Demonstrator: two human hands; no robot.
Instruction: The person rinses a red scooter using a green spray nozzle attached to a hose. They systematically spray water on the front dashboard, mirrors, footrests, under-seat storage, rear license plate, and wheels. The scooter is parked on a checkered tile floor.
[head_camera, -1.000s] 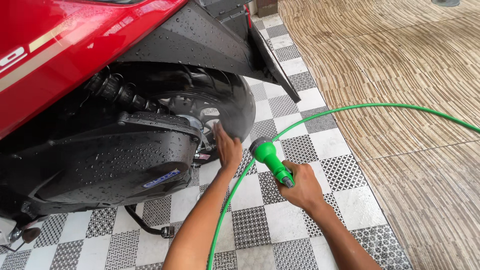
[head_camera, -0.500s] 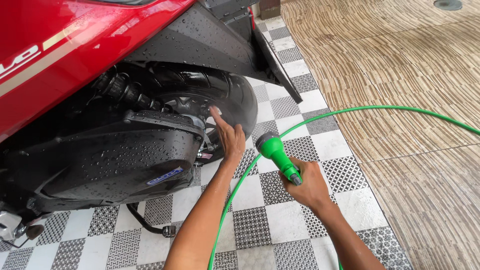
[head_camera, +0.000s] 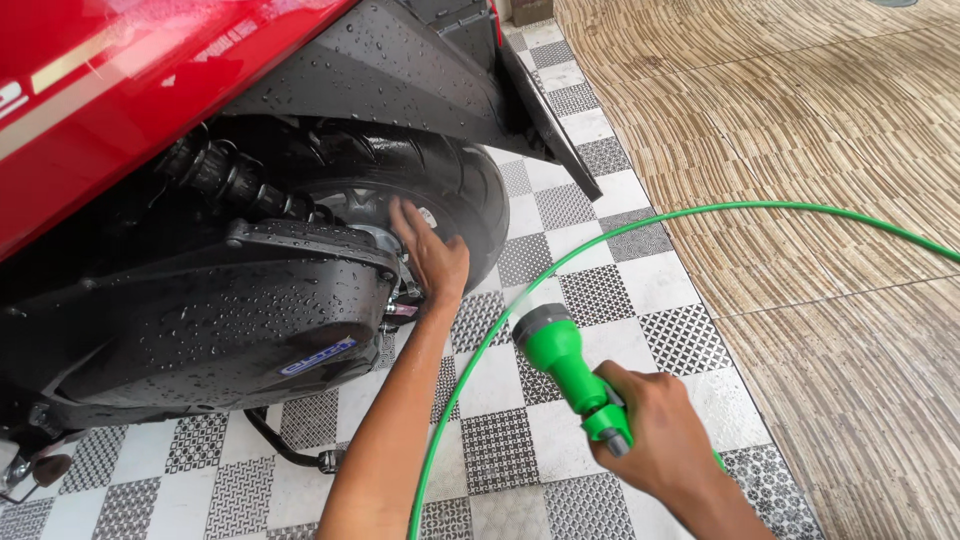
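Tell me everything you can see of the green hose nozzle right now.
The green hose nozzle is bright green, plastic by the look, with a ribbed round head and a narrower barrel behind it. The right hand grips the barrel, fingers wrapped around it, and the head points up and left toward the rear wheel. It hangs above the checkered tiles. A thin green hose loops away to the right. No water can be seen leaving it.

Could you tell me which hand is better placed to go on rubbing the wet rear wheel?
Left. The left hand lies flat on the rear wheel, while the right hand is occupied gripping the green spray nozzle.
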